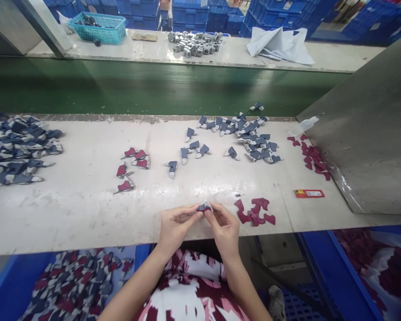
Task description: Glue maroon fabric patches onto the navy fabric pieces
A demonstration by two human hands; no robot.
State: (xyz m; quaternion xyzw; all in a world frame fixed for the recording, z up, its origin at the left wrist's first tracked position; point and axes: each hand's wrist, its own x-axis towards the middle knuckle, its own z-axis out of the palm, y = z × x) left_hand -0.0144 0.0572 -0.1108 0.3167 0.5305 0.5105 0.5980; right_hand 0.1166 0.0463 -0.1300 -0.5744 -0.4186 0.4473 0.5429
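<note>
My left hand and my right hand meet near the table's front edge, both closed on one small grey-and-maroon plastic part. Thumbs press it from the near side; fingers partly hide it. Just right of my right hand lie several loose maroon pieces and a tiny dark item. Ahead of my hands, grey-blue parts with pale tips are scattered, thickening into a pile at the right. Left of those sit several parts with maroon faces.
A big heap of grey-blue parts covers the far left. At right are more maroon pieces, a red-orange packet and a metal panel. A green conveyor belt runs behind. Below stand blue bins of parts.
</note>
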